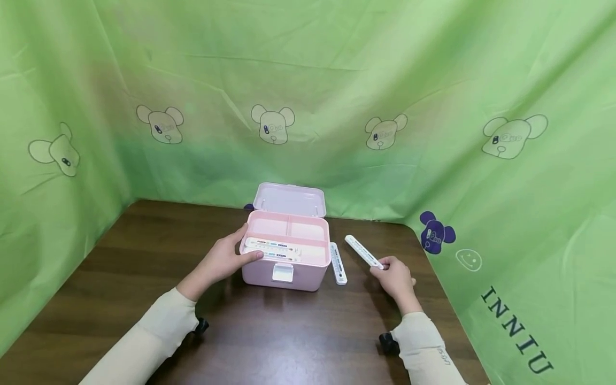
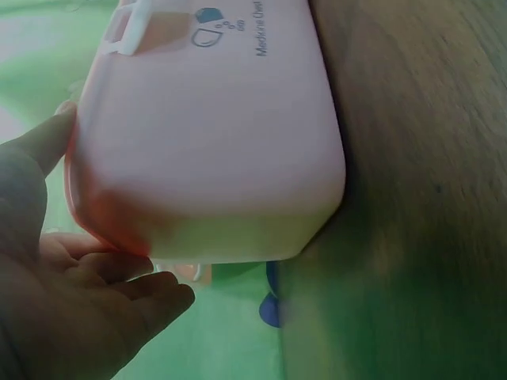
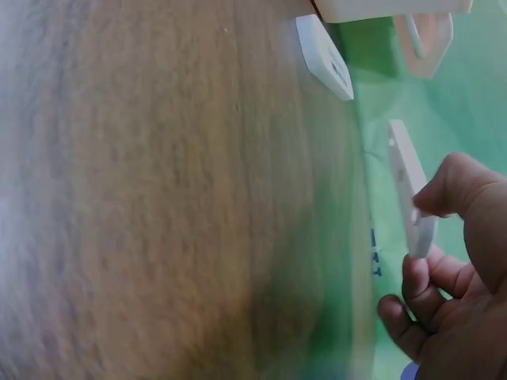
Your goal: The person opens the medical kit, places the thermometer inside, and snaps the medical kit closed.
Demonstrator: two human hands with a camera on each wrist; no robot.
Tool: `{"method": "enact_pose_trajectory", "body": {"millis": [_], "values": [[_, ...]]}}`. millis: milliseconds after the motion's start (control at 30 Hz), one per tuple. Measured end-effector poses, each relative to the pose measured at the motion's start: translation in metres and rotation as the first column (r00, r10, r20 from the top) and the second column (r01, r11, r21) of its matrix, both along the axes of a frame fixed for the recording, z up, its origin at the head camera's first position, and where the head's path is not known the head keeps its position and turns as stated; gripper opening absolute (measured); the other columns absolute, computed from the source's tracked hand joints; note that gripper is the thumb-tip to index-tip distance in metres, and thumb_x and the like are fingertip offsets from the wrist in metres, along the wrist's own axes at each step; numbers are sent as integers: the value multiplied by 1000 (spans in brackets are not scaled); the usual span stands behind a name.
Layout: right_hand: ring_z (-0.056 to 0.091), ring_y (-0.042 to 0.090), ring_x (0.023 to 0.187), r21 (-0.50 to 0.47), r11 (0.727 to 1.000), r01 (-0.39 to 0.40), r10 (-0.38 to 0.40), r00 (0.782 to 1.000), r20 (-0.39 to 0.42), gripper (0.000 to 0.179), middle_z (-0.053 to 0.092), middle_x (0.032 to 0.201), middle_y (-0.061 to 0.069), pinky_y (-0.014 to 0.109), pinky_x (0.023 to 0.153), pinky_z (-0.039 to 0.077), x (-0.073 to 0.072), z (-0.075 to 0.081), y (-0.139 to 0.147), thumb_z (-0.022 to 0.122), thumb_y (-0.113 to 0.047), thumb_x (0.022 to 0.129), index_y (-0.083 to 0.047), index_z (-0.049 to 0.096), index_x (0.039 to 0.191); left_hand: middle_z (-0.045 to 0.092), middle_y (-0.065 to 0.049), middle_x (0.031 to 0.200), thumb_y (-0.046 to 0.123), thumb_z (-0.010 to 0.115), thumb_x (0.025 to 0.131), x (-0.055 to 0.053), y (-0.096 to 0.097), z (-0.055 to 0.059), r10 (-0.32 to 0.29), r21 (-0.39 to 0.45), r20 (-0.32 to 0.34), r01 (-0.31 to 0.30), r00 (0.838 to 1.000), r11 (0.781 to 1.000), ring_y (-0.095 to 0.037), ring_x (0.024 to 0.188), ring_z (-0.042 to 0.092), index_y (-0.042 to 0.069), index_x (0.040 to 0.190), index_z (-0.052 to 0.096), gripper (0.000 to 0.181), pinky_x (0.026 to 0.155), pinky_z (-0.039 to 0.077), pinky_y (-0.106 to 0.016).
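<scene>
A pink medicine chest point(image 1: 284, 275) stands on the table with its lid point(image 1: 290, 200) raised. My left hand point(image 1: 226, 259) holds its left corner, thumb over the front rim and fingers along the side; the left wrist view shows this hand point(image 2: 87, 293) against the chest point(image 2: 214, 134). In the chest's front compartment lie slim white cases point(image 1: 271, 246) with printed labels. Right of the chest, my right hand point(image 1: 397, 278) pinches one end of another slim white case point(image 1: 363, 251) above the table. In the right wrist view, thumb and fingers grip that case point(image 3: 408, 186).
One more slim white case point(image 1: 338, 263) lies on the table close to the chest's right side. The dark wooden table point(image 1: 269, 342) is bounded behind and at the sides by a green curtain point(image 1: 337, 80) with bear prints. The chest's rear compartments point(image 1: 308, 230) are separated by a divider.
</scene>
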State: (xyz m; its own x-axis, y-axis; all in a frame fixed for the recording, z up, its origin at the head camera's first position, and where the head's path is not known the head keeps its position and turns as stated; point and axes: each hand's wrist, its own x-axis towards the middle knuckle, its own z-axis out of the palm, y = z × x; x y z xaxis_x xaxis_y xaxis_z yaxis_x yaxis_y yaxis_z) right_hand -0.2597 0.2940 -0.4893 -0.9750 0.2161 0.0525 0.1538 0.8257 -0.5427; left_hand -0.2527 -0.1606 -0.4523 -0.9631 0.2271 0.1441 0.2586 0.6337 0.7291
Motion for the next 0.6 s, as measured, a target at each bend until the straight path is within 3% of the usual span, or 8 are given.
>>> {"method": "enact_pose_trajectory", "body": {"millis": [233,433,600], "values": [[60,33,98,-29,999,-34,31,995,-95,31,70,102,12,56,86,35,1,13,0,69,-23,85,-5,68,111,39,-16,161,65,74,85,-1,2,0,-6,7,26,6,1000,1000,-34,145,44,6,162,28,107,113,42,-54],[59,26,90,-63,993,-97,89,989,-122,29,67,101,12,39,80,42,2,27,-4,68,-18,87,-3,66,111,34,-14,164,66,73,85,0,1,-1,-10,20,61,8,998,1000,-33,147,41,7,162,26,109,115,40,-53],[60,25,90,-93,977,-192,174,970,-172,28,65,101,15,31,78,46,3,39,-8,68,-10,85,1,65,110,36,-15,163,66,74,84,0,1,0,-4,18,58,3,998,1000,-33,146,42,6,162,27,109,114,41,-53]]}}
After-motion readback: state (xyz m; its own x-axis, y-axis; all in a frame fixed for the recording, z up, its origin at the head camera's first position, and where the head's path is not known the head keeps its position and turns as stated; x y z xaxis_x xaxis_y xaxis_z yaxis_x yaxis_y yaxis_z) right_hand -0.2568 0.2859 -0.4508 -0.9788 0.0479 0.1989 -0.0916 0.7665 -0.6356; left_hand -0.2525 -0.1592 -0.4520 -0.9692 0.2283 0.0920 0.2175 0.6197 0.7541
